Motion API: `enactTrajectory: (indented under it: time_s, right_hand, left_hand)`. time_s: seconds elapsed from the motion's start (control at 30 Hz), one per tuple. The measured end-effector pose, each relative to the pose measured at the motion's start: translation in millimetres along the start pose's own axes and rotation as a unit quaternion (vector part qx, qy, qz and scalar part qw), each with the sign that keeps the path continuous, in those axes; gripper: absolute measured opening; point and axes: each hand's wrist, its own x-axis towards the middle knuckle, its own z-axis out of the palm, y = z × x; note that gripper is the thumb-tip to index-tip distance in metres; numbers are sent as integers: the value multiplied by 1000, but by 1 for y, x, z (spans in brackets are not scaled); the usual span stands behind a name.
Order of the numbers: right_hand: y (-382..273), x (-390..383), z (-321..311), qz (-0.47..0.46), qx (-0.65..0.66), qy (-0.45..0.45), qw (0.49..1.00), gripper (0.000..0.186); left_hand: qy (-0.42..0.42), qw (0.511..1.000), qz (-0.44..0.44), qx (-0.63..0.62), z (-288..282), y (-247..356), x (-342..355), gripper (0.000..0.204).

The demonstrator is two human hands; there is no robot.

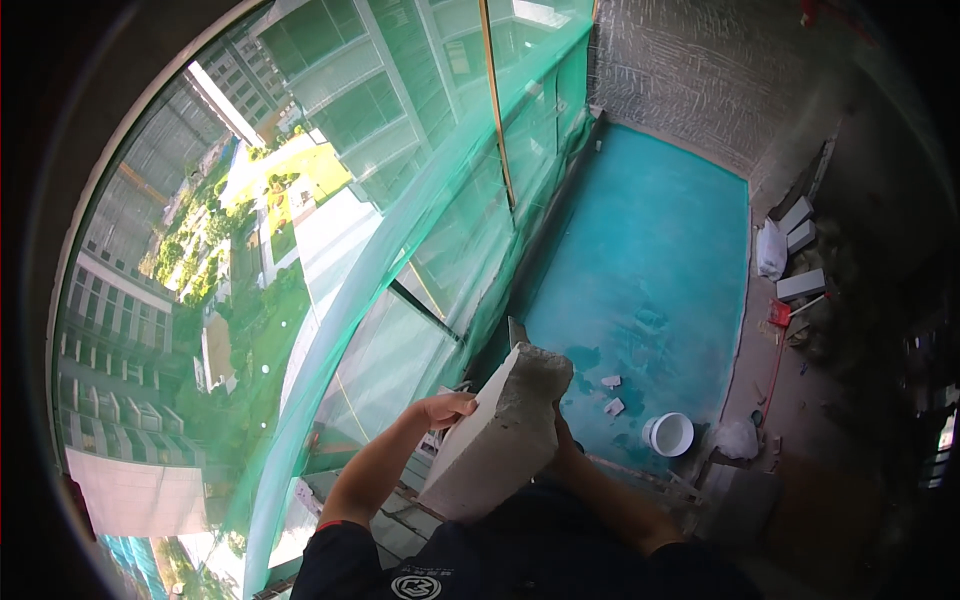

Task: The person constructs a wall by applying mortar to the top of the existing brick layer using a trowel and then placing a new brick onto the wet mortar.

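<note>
I hold a large pale grey masonry block tilted up in front of my chest, its chipped top corner pointing away from me. My left hand grips the block's left edge with fingers curled over it. My right hand is mostly hidden behind the block's right side, supporting it. A dark metal blade tip pokes up just behind the block's top; what holds it is hidden.
A teal-coated balcony floor stretches ahead, with a white bucket, small pale fragments and a white bag. Grey blocks are stacked at right. Green safety netting covers the open edge at left, high above buildings.
</note>
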Motion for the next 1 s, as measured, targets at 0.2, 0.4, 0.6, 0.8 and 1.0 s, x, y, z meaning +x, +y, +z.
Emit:
enactTrajectory:
  time_s: [0.2, 0.4, 0.6, 0.8, 1.0]
  right_hand:
    - [-1, 4, -7, 36, 63, 10, 997, 67]
    - [6, 0, -3, 64, 115, 34, 991, 68]
    - [-4, -6, -32, 81, 187, 115, 972, 69]
    - [-84, -103, -52, 81, -176, 331, 924, 42]
    - [-124, -179, -8, -58, -392, 283, 873, 36]
  left_hand:
    - [45, 989, -75, 117, 30, 53, -15, 83]
    - [8, 994, -103, 22, 48, 77, -31, 99]
    - [-53, 981, -175, -61, 88, 89, -17, 91]
    - [-97, 986, -53, -128, 61, 81, -37, 79]
    - [-79, 983, -29, -162, 46, 91, -28, 82]
